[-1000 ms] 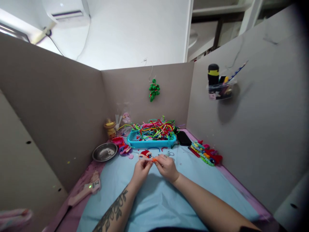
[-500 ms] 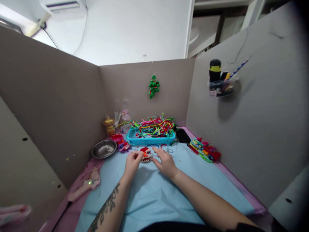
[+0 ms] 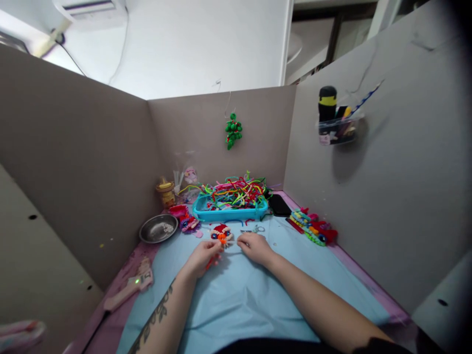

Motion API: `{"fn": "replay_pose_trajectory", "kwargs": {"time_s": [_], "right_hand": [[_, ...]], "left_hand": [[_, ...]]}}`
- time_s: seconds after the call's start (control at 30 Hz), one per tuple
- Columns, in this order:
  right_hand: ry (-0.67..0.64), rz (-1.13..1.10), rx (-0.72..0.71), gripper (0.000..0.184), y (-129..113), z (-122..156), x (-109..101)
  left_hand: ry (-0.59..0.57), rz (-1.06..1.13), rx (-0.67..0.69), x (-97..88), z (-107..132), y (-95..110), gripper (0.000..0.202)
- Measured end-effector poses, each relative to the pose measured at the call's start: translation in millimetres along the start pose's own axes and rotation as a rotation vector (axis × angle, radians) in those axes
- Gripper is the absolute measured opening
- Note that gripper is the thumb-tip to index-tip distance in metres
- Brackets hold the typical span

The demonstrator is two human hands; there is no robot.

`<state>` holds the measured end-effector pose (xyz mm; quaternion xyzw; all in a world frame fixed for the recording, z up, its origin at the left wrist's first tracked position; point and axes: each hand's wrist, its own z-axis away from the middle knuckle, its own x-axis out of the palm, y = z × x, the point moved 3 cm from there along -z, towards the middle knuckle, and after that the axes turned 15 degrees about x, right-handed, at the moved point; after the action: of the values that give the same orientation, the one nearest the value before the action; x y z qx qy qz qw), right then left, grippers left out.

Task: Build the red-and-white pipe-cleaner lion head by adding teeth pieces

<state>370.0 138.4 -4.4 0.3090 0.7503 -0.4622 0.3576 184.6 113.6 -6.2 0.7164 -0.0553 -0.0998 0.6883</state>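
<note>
At frame centre, I log left hand (image 3: 202, 256) pinching a small orange fuzzy piece (image 3: 221, 238), right hand (image 3: 256, 247) gripping a thin pale strip (image 3: 230, 242), presumably for steadiness.

Person's L forearm (image 3: 179, 302) rises from btm edge, L of ctr, w/ dark leafy tattoo (image 3: 161, 310). L hand (image 3: 202, 256), just L of ctr & below mid-height, has thumb + index pinched tog. R forearm (image 3: 313, 291) slants in from lower R, bare up to dark sleeve (image 3: 378, 346). R hand (image 3: 256, 247), just R of ctr, fingers curled, thumb vs. index. Hands near e/o, apart; R wrist sl. higher.
</note>
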Motion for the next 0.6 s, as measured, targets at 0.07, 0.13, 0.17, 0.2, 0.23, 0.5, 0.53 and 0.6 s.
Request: {"fn": "replay_pose_trajectory", "kwargs": {"time_s": [0.07, 0.13, 0.17, 0.2, 0.23, 0.5, 0.53, 0.6], "right_hand": [[-0.014, 0.024, 0.006, 0.017, 4.8, -1.8, -0.8], [-0.039, 0.078, 0.013, 0.017, 8.5, -4.3, 0.2], [-0.052, 0.11, 0.018, 0.017, 9.9, -5.7, 1.2], [-0.063, 0.14, 0.024, 0.018, 10.8, -7.3, 2.3], [-0.072, 0.161, 0.028, 0.018, 11.5, -8.8, 3.4], [-0.071, 0.184, 0.027, 0.02, 13.2, -16.4, 8.2], [-0.07, 0.182, 0.023, 0.02, 13.4, -16.5, 8.8], [-0.067, 0.178, 0.022, 0.02, 13.7, -16.6, 10.1]], "left_hand": [[-0.071, -0.006, -0.065, 5.5, 4.2, -3.2, 0.047], [-0.161, -0.064, -0.126, 12.3, 7.8, -6.9, 0.049], [-0.203, -0.119, -0.138, 15.1, 9.1, -8.4, 0.047], [-0.238, -0.185, -0.131, 17.3, 9.7, -9.5, 0.044], [-0.263, -0.255, -0.113, 18.5, 9.8, -10.1, 0.041], [-0.237, -0.513, -0.052, 12.8, 6.9, -9.2, 0.036], [-0.236, -0.517, -0.049, 13.0, 7.0, -8.3, 0.035], [-0.232, -0.525, -0.044, 13.5, 7.4, -6.3, 0.034]]}}
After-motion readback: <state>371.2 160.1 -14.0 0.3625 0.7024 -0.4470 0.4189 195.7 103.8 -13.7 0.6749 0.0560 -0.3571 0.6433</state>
